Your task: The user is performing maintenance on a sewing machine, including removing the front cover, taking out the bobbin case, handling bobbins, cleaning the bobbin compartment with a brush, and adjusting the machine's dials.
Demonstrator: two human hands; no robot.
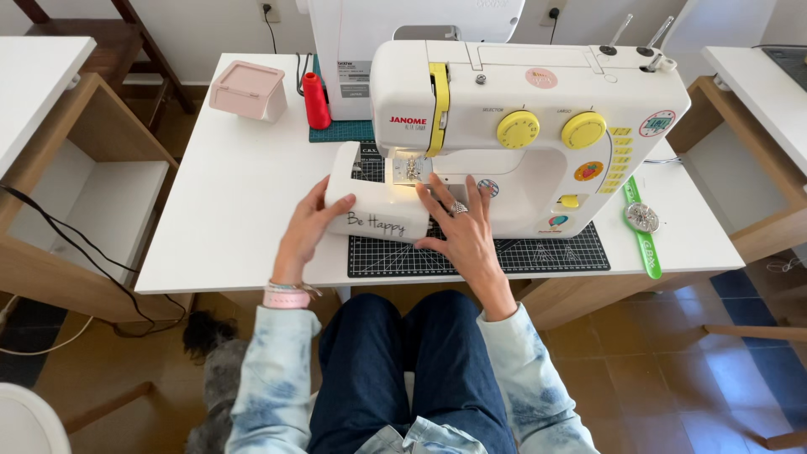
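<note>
Both hands are on the white sewing machine [521, 126], which sits on a black cutting mat [546, 252] near the front edge of the white table [218, 210]. The left hand [304, 227] cups the outer end of the machine's free arm [374, 214], fingers wrapped on its left face. The right hand [461, 227] lies flat and spread on the arm's top, just below the needle. The arm's long axis runs left to right, between the two hands.
</note>
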